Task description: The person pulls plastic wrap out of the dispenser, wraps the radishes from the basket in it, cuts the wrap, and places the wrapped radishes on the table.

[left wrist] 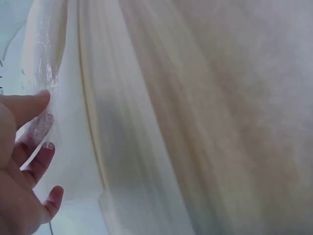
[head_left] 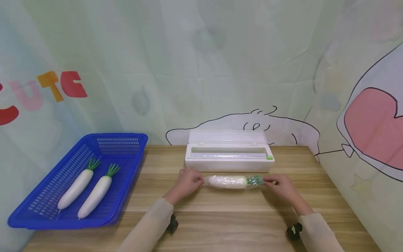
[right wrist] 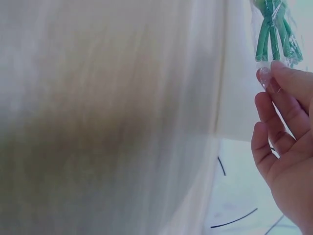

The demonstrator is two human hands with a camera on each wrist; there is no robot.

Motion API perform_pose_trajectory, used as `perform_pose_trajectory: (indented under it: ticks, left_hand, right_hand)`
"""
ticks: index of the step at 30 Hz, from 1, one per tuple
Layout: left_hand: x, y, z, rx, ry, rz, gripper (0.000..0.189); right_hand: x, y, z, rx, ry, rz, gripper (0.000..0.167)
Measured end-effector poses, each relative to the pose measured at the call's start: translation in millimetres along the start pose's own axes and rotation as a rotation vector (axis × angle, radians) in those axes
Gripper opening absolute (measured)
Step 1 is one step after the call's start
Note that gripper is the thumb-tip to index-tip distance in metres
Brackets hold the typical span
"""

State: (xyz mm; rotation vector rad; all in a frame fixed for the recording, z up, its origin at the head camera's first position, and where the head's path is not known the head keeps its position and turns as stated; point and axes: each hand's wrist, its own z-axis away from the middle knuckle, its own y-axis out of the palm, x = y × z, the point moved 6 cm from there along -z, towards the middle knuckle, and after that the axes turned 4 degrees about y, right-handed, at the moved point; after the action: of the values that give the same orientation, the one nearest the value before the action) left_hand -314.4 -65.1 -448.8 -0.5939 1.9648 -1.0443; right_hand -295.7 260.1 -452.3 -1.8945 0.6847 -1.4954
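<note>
A white radish [head_left: 227, 181] with cut green stems [head_left: 255, 180] is wrapped in clear plastic film, lying crosswise in front of the white dispenser box. At its root end my left hand [head_left: 188, 182] pinches the gathered film between thumb and fingers. The film [left wrist: 50, 83] also shows in the left wrist view, with the other fingers loosely spread below. My right hand [head_left: 281, 187] pinches the film's opposite end, just past the stems. In the right wrist view, thumb and forefinger meet on the film under the green stems [right wrist: 274, 36].
The white cling film box [head_left: 228, 165] stands behind with its lid [head_left: 227, 136] raised, a film roll [head_left: 228, 155] inside and a green slider [head_left: 269, 158] on its edge. At left, a blue basket [head_left: 126, 196] holds two unwrapped radishes [head_left: 95, 197]. A printed curtain hangs behind the wooden table [head_left: 233, 227].
</note>
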Motion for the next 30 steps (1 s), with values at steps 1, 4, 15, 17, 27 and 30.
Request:
perform_pose_trajectory:
  ticks: [1, 4, 15, 17, 27, 30]
  left_hand:
    - [-2.2, -2.3, 1.9, -0.004, 0.0, 0.014, 0.006]
    - [-7.8, -7.7, 8.0, -0.008, -0.011, 0.102, 0.007]
    - [-42.8, -15.8, 47.3, 0.067, 0.025, 0.496, 0.004]
    - [-53.3, -16.7, 55.9, 0.066, 0.063, 0.519, 0.008]
    - [-97.3, -13.4, 90.0, -0.026, 0.295, 0.551, 0.005]
    - [-104.7, -11.9, 99.8, -0.073, 0.333, 0.54, 0.008]
  right_hand:
    - [0, -3, 2.8, -0.015, 0.008, -0.013, 0.012]
    - [3, -9, 10.7, -0.036, 0.051, -0.04, 0.013]
    - [7, -24, 17.1, -0.044, 0.183, -0.12, 0.023]
    - [7, -23, 13.6, -0.033, 0.194, -0.148, 0.025]
    - [3, -16, 5.4, 0.042, 0.2, -0.296, 0.031]
    - [4, -12, 5.1, 0.06, 0.155, -0.339, 0.03]
